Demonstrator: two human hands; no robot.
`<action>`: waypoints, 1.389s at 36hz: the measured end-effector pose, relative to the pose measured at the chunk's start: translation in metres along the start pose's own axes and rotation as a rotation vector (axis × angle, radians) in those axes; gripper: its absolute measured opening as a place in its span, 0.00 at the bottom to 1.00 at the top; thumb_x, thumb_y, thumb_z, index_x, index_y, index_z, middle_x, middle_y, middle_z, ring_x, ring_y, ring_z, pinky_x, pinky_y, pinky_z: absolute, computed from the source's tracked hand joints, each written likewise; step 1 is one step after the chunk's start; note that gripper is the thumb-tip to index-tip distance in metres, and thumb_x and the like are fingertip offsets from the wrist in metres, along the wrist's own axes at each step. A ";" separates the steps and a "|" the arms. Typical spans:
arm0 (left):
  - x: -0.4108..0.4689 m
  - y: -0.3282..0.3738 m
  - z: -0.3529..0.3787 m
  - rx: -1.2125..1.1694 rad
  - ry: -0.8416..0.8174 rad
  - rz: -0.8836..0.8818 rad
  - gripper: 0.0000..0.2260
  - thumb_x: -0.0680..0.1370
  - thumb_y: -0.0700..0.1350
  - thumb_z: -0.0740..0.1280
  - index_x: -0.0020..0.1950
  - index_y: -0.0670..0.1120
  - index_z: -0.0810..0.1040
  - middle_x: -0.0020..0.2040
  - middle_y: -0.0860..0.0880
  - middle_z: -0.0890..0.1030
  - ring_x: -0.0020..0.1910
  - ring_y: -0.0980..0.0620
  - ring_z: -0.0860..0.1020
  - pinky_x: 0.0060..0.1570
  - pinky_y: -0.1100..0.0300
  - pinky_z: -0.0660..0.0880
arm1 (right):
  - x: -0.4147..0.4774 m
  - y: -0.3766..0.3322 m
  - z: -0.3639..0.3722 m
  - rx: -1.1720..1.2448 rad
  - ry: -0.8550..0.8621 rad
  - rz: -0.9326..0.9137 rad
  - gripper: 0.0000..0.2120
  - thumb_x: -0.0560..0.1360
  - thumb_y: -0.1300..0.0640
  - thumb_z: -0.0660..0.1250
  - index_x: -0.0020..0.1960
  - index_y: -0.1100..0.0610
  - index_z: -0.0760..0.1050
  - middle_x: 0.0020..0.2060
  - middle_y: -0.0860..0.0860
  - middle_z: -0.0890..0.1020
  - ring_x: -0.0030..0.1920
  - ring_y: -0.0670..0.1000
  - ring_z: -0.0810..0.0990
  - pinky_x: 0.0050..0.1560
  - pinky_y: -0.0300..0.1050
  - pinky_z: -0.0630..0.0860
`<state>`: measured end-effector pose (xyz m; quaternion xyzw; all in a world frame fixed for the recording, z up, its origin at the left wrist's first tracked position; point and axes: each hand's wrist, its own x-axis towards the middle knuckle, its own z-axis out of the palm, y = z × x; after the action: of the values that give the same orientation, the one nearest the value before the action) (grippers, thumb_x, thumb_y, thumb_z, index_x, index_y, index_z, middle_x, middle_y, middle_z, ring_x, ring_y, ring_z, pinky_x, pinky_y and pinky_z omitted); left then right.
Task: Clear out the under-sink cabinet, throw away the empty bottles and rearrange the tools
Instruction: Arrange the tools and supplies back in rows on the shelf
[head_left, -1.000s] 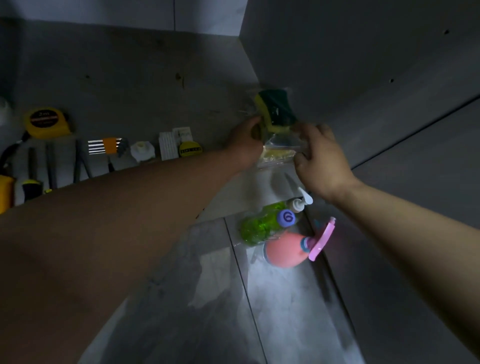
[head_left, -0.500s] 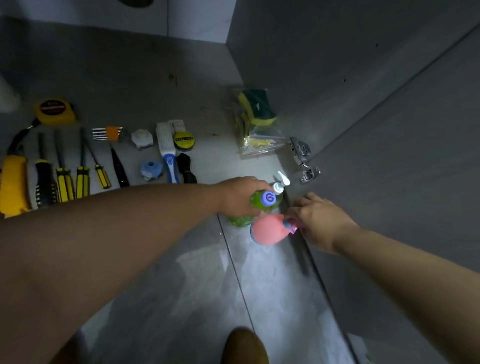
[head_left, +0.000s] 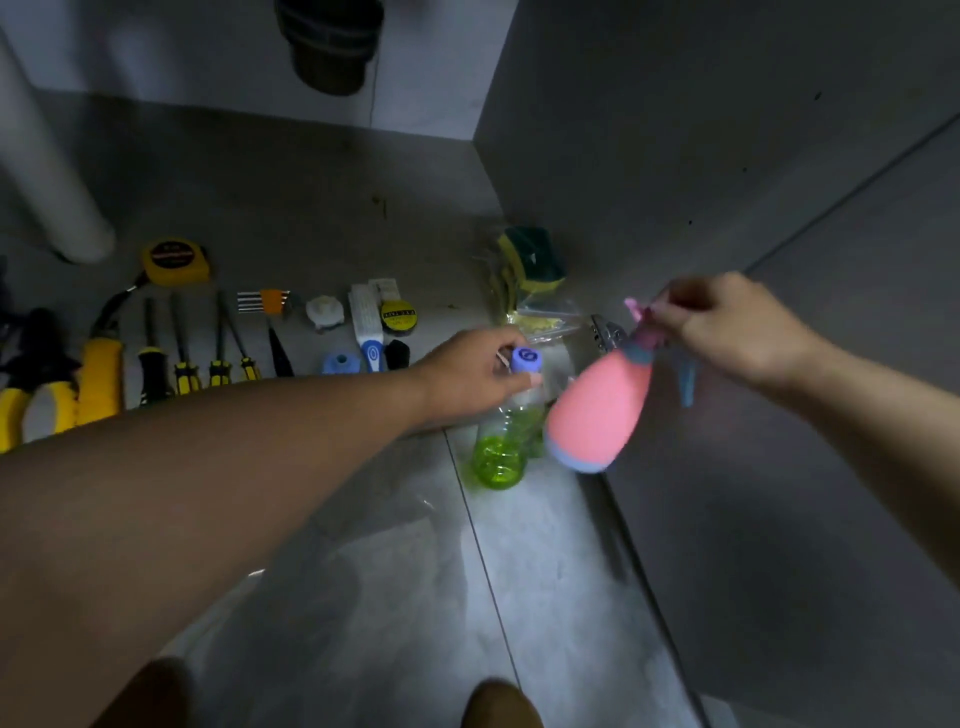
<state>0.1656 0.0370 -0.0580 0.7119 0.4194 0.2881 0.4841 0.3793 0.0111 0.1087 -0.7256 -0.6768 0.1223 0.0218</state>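
done: tools (head_left: 182, 370) lie in a row | left hand (head_left: 475, 374) grips green bottle (head_left: 496, 460) top | right hand (head_left: 727, 325) pinches pink bottle (head_left: 597, 410) neck | todo: probably bin both

Under-sink cabinet, seen from above and in front. Tools lie in a row on the cabinet floor (head_left: 311, 208), L to centre: screwdrivers (head_left: 182, 364) side by side, tape measure (head_left: 174, 261) behind them, brush (head_left: 366, 327) further R w/ a tape roll (head_left: 397, 315) just beside it. Bag of sponges (head_left: 530, 260) sits at back R, against the side wall (head_left: 623, 156). In front of the row, L hand (head_left: 467, 374) grips the top of a pump bottle (head_left: 501, 452). Just to its R, R hand (head_left: 727, 327) holds a spray bottle (head_left: 597, 410), tilted. Drain pipe (head_left: 327, 52) hangs overhead at back.
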 end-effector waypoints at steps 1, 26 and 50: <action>0.001 0.003 -0.010 -0.025 0.048 -0.003 0.06 0.77 0.47 0.74 0.49 0.47 0.80 0.43 0.50 0.83 0.42 0.53 0.79 0.47 0.59 0.75 | 0.009 -0.007 -0.008 0.032 0.049 -0.001 0.16 0.77 0.42 0.67 0.36 0.51 0.81 0.33 0.52 0.81 0.35 0.51 0.76 0.35 0.43 0.71; 0.009 -0.001 -0.076 -0.252 0.419 0.080 0.09 0.77 0.39 0.73 0.56 0.47 0.81 0.45 0.56 0.82 0.42 0.66 0.79 0.49 0.68 0.76 | 0.141 -0.108 0.087 0.191 0.252 -0.066 0.16 0.76 0.55 0.65 0.63 0.53 0.79 0.59 0.53 0.83 0.60 0.53 0.80 0.46 0.28 0.65; 0.024 0.008 -0.042 0.026 0.326 0.131 0.16 0.75 0.45 0.75 0.61 0.42 0.82 0.59 0.43 0.80 0.58 0.46 0.79 0.63 0.49 0.75 | 0.022 0.028 0.181 -0.060 0.007 0.299 0.11 0.78 0.56 0.65 0.57 0.60 0.75 0.58 0.64 0.78 0.57 0.67 0.78 0.55 0.52 0.75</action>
<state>0.1454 0.0756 -0.0346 0.6878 0.4486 0.4252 0.3807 0.3702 0.0067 -0.0751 -0.8191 -0.5644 0.1014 -0.0161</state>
